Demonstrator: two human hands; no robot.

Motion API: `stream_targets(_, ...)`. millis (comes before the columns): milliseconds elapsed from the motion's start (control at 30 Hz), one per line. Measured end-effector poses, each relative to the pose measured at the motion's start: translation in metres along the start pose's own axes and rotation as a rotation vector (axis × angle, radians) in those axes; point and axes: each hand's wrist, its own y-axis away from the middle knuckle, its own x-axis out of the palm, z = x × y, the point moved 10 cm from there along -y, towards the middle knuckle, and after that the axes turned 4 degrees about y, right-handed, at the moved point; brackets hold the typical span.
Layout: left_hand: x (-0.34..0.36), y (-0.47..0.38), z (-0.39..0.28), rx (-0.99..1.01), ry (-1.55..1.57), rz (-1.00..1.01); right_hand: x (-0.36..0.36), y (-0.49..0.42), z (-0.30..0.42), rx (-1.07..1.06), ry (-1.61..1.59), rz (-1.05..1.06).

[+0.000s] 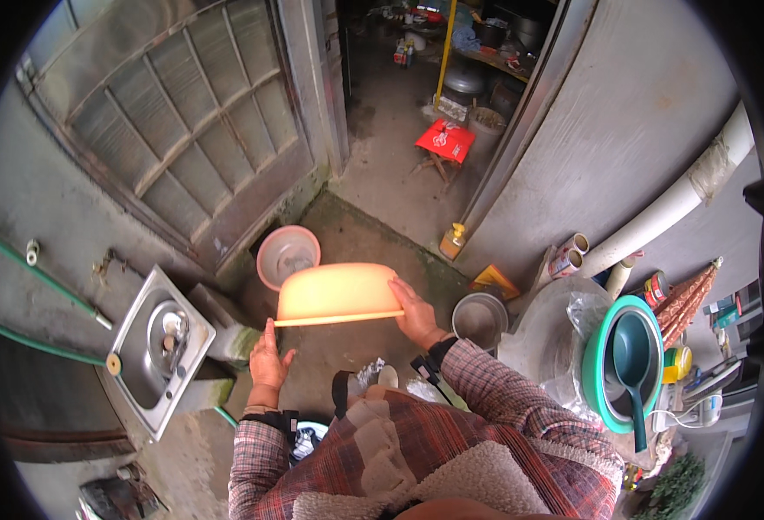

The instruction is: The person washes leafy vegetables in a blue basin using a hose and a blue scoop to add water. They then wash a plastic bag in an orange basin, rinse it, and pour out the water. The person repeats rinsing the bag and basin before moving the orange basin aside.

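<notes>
An orange-yellow plastic basin (339, 291) is held up in front of me, tipped so that its rim is on my side and its outer wall shows. My right hand (416, 316) grips it at the right end, fingers spread on the wall. At the left end of the rim, the fingertips of my left hand (270, 364) hold the edge, with the thumb standing away from it. The inside of the basin is hidden. Beyond it on the wet floor sits a pink basin (276, 250), partly covered by the raised one.
To the left is a stainless steel sink (136, 351) beside a green hose (37, 276). A metal pot (479, 317) stands on the floor at right. Further right, a green-rimmed basin (593, 383) holds a teal ladle (632, 354). A red-topped stool (445, 140) stands past the doorway.
</notes>
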Motion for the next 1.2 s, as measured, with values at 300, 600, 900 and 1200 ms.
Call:
stream_targets(300, 0.044, -0.085, -0.044, 0.237, -0.157, 0.103, -0.024, -0.034, -0.045, -0.053, 0.036, 0.028)
stream_targets(600, 0.043, -0.153, -0.011, 0.154, -0.11, 0.006, 0.059, -0.119, -0.126, 0.084, 0.102, 0.362)
stream_targets(900, 0.094, -0.225, 0.104, -0.139, -0.216, 0.218, 0.075, -0.031, -0.286, 0.791, 0.309, 0.498)
stream_targets(1200, 0.143, -0.335, 0.13, -0.206, -0.267, 0.392, 0.145, -0.178, -0.467, 0.513, 0.577, 0.35)
